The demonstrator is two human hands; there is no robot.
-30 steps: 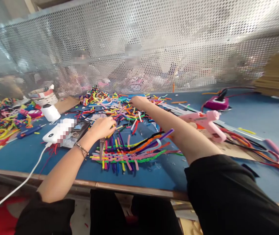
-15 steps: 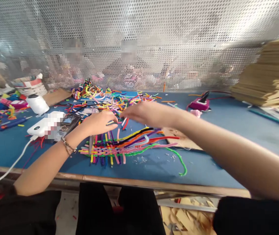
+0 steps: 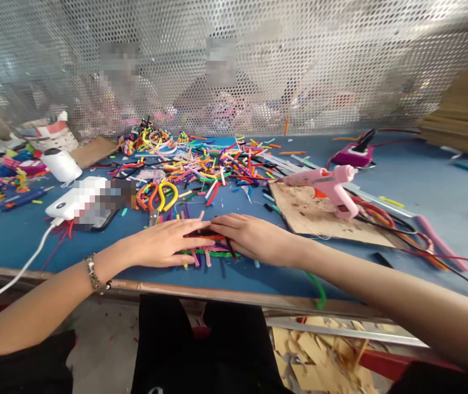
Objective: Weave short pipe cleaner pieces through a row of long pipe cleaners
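Head view: a blue tabletop (image 3: 237, 284) in front of an upright perforated metal sheet (image 3: 258, 109).
Woven strips: fuzzy coloured strips (image 3: 207, 253), crossed over and under one another, lie near the tabletop's near edge, partly hidden by both hands.
Left hand: palm down on the left part of the weave, fingers spread; the grip of the left hand (image 3: 168, 242) is released.
Right hand: the right hand (image 3: 254, 238) lies over the weave's right part, fingertips close to the left ones, a dark strip (image 3: 231, 248) at its fingers; whether its grip is clenched, I cannot tell.
Green strip: a loose end (image 3: 318, 290) reaches toward the near edge, beyond the right wrist.
Scissors: orange-and-yellow-handled scissors (image 3: 168, 197), just beyond the left hand.
Loose pieces: a heap of short coloured pieces (image 3: 201, 161) toward the far edge.
Glue gun: a pink glue gun (image 3: 332, 189) above cardboard (image 3: 299, 210), right of the hands.
Left side: a white power bank (image 3: 75, 200) with a cable (image 3: 32, 262), and a white spool (image 3: 62, 164) beyond it.
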